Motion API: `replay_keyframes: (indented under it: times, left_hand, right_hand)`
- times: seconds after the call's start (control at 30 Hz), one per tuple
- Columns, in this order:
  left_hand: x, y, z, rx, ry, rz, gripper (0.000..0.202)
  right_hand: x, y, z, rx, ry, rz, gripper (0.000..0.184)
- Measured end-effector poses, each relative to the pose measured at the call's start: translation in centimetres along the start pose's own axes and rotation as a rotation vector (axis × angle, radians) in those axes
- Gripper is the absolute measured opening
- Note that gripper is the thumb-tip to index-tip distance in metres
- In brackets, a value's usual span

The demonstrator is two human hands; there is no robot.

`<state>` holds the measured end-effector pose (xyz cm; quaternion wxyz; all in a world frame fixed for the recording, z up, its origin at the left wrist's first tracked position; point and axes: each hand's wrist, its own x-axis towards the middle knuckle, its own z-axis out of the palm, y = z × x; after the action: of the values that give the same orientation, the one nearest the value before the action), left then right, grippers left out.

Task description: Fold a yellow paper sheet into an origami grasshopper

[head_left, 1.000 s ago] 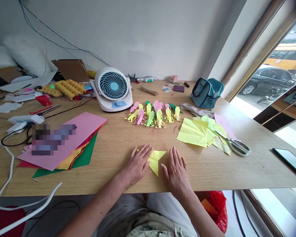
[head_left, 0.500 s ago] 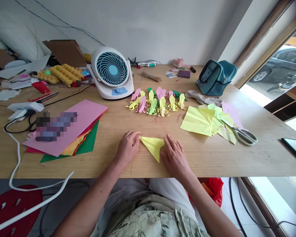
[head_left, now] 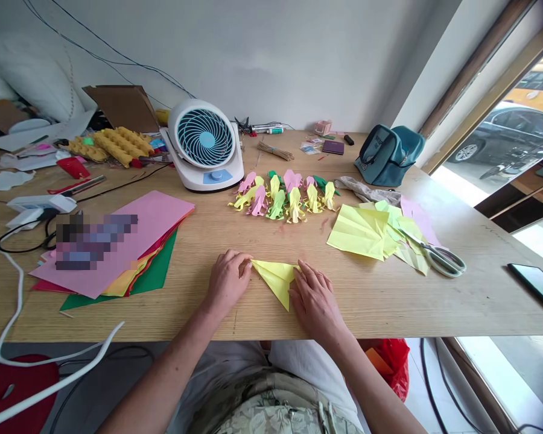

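A small folded piece of yellow paper (head_left: pixel 276 280) lies on the wooden table near its front edge, one point aimed toward me. My left hand (head_left: pixel 228 277) pinches its left tip between thumb and fingers. On the other side, my right hand (head_left: pixel 314 295) rests over the paper's right end, fingers close together and thumb along the lower edge. That covered end is hidden from me. Beyond my hands stand several folded paper flowers (head_left: pixel 294 205) in pink, yellow and green. To the right are creased yellow sheets (head_left: pixel 357 232) and scissors (head_left: pixel 443 259) lying over paper scraps.
A stack of coloured paper (head_left: pixel 154 223) lies at left, near a power strip (head_left: pixel 40 205). A white fan (head_left: pixel 203 144) stands behind it. At the back are a bundle of thin sticks (head_left: pixel 276 151) and a teal bag (head_left: pixel 389 155). A phone (head_left: pixel 536 289) sits far right.
The whole view has shifted slightly, so the table sits lower in the picture. Both hands stay at the yellow paper, with little change in their hold.
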<state>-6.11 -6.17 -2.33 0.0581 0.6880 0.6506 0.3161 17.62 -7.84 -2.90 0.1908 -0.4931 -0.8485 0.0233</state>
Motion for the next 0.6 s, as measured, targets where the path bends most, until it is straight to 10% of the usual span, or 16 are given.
replay_keyframes:
  times: [0.6]
  left_hand:
    - [0.8,1.4,-0.7,-0.619,-0.107,-0.073,0.02]
  right_hand:
    - [0.0,-0.1,-0.4,0.021,-0.003,0.019,0.038]
